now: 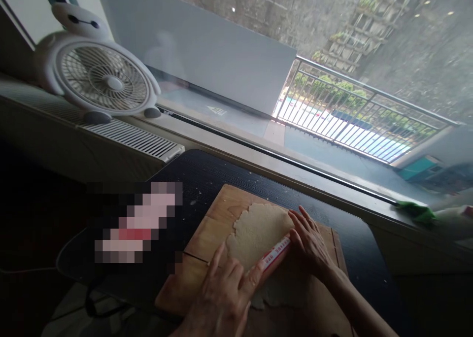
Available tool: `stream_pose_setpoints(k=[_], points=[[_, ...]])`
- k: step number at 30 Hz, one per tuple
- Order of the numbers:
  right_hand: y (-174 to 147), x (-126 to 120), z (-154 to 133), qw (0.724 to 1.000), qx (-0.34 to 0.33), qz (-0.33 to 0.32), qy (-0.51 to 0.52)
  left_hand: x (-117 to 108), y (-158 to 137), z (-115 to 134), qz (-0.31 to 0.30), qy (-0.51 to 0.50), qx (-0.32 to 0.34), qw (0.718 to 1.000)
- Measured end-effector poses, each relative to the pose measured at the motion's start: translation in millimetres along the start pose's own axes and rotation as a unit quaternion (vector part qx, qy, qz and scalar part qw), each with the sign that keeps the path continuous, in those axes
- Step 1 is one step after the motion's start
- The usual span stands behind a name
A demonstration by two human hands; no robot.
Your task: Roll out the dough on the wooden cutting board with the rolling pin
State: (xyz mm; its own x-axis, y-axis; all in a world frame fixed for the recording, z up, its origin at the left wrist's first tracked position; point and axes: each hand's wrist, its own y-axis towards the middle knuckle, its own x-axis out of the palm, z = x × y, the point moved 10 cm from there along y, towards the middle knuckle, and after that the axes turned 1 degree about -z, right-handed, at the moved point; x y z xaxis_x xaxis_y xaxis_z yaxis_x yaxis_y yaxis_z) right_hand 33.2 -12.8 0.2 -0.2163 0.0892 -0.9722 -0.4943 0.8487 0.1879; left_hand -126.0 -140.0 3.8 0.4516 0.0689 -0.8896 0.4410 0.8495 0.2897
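Note:
A thin, rough-edged sheet of dough [258, 228] lies spread on a wooden cutting board [218, 206]. Across it, at a slant, is a rolling pin [276, 252] with red and white printing on its side. My left hand [227, 287] holds the near end, thumb along the pin and index finger stretched over the dough's left edge. At the far end is my right hand [310, 238], its thumb against the pin and its other fingers extended over the dough's right side. Both hands partly cover the pin's ends.
The board rests on a dark table [229, 169] with scattered pale crumbs. A blurred-out pink and white item [138, 223] lies on the left. Behind stand a white fan [107, 78] on a radiator [136, 139] and a large window. Something green [416, 213] is on the sill at right.

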Motion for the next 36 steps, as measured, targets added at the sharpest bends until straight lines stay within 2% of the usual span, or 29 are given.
stream_pose_setpoints(k=[2,7,10,13,17,20,23,30,33,36], points=[[22.1,3.9,-6.2,1.0,0.004,-0.007,-0.021,-1.6,-1.3,-6.3,-0.004,0.014,-0.017,1.0],[122.1,24.6,-51.7,0.999,-0.019,-0.042,-0.002,-20.8,-10.0,-27.4,0.008,0.085,-0.089,0.992],[154.0,33.3,-74.9,0.997,-0.052,-0.056,0.015,-23.2,-13.6,-24.8,0.005,0.081,-0.089,0.993],[143.7,29.7,-71.2,0.997,-0.063,-0.046,0.019,-13.4,-12.9,-13.0,0.012,0.057,-0.055,0.997],[92.7,19.8,-32.0,0.998,-0.026,-0.051,0.007,6.3,-9.0,1.6,0.054,0.046,0.007,0.997],[67.3,12.3,-16.0,0.999,-0.019,-0.046,-0.001,12.9,-7.4,5.0,0.092,0.038,0.04,0.994],[76.7,11.7,-23.4,0.999,-0.023,-0.031,0.0,11.3,-6.9,-0.2,0.08,0.028,0.045,0.995],[154.0,30.7,-80.1,0.998,-0.05,-0.032,0.037,-14.3,-13.1,-24.7,0.015,0.03,-0.038,0.999],[153.1,31.5,-82.7,0.997,-0.059,-0.038,0.041,-9.8,-14.1,-21.1,0.017,0.045,-0.034,0.998],[122.1,25.5,-56.3,0.998,-0.033,-0.041,0.02,-0.3,-13.2,-7.9,0.059,0.056,0.004,0.997]])
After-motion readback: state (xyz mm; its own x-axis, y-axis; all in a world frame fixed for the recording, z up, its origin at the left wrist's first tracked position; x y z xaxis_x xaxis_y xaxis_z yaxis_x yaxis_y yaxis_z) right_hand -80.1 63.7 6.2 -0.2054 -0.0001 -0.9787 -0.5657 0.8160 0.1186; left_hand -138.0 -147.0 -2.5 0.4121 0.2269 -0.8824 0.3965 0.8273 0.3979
